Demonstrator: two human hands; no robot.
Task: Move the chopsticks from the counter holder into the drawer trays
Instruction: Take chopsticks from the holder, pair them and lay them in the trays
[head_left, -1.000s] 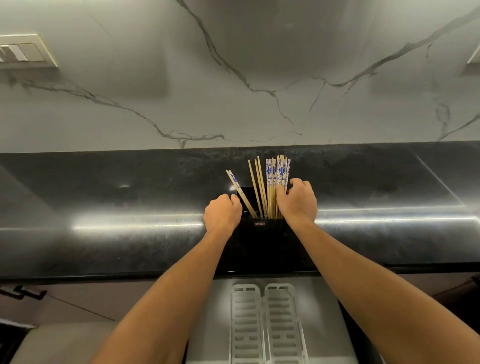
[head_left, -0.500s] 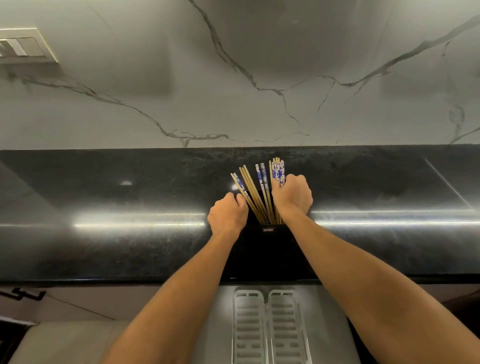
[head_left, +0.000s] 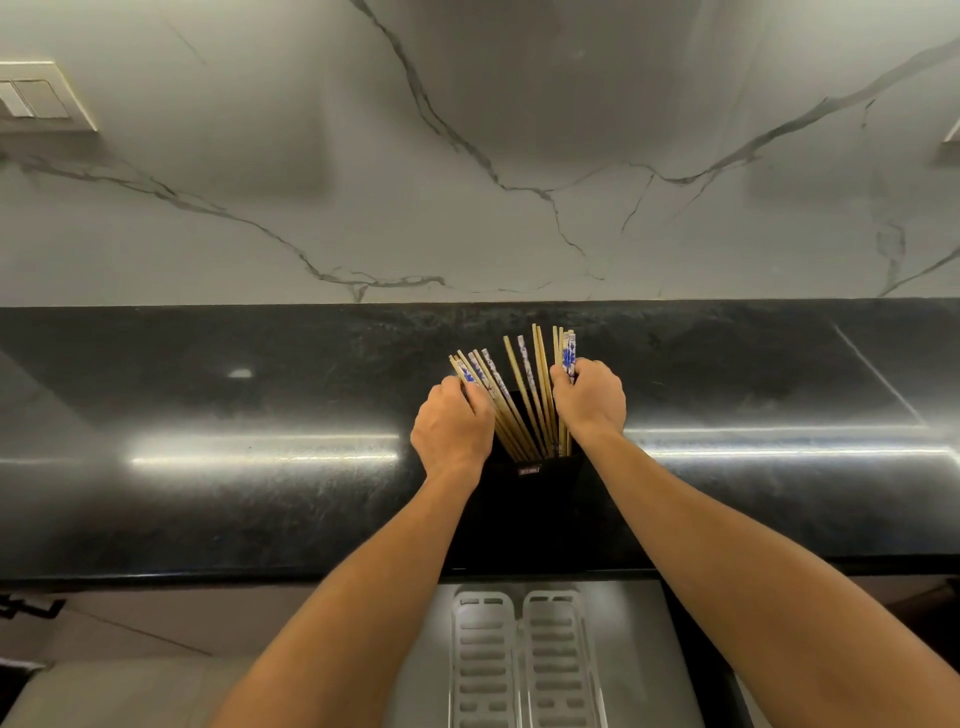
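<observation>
Chopsticks half-hidden inside black holder

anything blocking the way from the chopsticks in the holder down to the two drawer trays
Nothing visible does. Both the left hand and right hand are already on the chopsticks in the black holder. The two white drawer trays lie open and bare below the counter edge, between the forearms.

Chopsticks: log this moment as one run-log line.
left hand: gripping left bunch | right hand: gripping right bunch | chopsticks: fanned, still in holder | drawer trays: empty
</observation>
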